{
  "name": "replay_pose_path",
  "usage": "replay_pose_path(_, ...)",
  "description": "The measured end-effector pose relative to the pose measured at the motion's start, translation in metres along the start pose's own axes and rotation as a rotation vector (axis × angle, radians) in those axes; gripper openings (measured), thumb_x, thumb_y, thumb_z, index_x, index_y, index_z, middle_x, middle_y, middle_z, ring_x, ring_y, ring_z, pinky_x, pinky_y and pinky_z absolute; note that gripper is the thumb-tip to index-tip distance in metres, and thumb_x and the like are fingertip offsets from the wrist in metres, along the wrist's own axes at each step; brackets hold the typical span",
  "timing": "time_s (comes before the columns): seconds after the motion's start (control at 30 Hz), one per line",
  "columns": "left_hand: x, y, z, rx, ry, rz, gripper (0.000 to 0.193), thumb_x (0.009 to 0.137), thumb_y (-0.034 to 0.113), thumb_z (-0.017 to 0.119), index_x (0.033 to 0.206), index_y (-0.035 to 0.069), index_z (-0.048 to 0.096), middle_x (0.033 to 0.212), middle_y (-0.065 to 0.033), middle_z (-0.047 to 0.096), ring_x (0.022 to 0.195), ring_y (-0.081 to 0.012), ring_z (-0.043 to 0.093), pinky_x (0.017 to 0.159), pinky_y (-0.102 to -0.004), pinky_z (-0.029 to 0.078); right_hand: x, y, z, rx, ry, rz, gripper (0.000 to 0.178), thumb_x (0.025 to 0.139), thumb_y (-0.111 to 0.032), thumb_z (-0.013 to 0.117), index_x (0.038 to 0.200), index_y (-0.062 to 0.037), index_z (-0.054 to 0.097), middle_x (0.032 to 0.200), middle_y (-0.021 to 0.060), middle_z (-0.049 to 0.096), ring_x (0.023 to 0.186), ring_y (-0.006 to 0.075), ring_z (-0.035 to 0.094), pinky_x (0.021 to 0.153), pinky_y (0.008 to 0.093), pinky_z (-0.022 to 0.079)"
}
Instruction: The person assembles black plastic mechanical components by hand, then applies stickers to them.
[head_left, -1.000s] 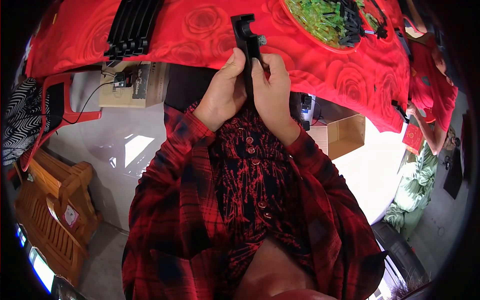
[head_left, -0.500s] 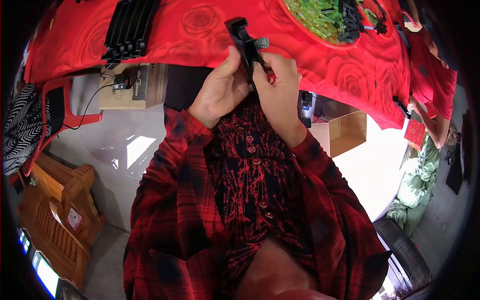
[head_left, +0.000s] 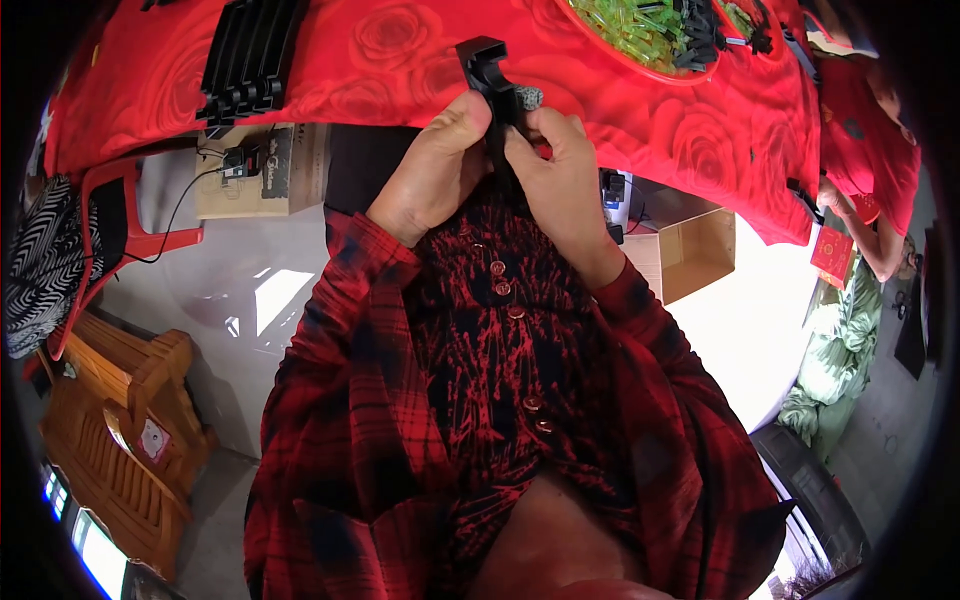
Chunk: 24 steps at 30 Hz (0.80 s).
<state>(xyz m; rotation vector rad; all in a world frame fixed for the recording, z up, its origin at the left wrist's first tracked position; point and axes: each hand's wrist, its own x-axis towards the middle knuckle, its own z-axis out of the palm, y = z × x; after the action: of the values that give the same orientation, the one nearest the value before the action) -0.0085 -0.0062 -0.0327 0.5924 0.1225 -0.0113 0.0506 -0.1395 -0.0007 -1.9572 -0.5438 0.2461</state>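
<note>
Both my hands are raised at the near edge of the red-clothed table, closed around a long black plastic part (head_left: 485,70). Its upper end is hooked, with a rounded notch below it. My left hand (head_left: 430,175) grips it from the left, thumb pressed along its side. From the right, my right hand (head_left: 560,185) pinches it lower down with thumb and fingers. A small grey textured piece (head_left: 530,97) shows just beyond my right fingers; I cannot tell whether it is attached. The lower end of the black part is hidden behind my hands.
Several similar long black parts (head_left: 245,60) lie side by side on the red tablecloth (head_left: 390,40) at left. A red tray (head_left: 655,74) at upper right holds yellow-green clear pieces and black pieces. Cardboard boxes (head_left: 690,255) sit below the table. Another person (head_left: 865,130) is at far right.
My left thumb has moved up along the black part and now presses its side. The black part has turned slightly and shifted a little to the right; both hands keep hold.
</note>
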Motion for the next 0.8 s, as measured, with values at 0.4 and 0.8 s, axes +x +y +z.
replay_pose_path(0.4,0.012,0.012,0.003,-0.284,0.049,-0.016,0.065,0.101,0.056,0.041,0.141,0.004,0.047,0.134,-0.0105,0.058,0.118,-0.0289,0.057,0.108,-0.0445,0.042,0.003,0.0,-0.013,0.439,-0.101,-0.023,0.043,0.096,0.0,0.058,0.139,0.0015,0.051,0.135,0.0125,0.057,0.117,0.0176,0.057,0.103,0.0311,0.044)
replay_pose_path(0.8,0.012,0.021,0.008,-0.46,0.169,0.019,0.066,0.1,0.055,0.043,0.136,0.001,0.049,0.137,-0.0179,0.056,0.133,-0.0333,0.049,0.118,-0.048,0.034,0.001,-0.024,-0.02,-0.132,0.052,-0.469,0.03,0.084,0.0,0.067,0.113,-0.0074,0.069,0.126,0.0156,0.055,0.114,0.0318,0.052,0.098,0.0393,0.042)
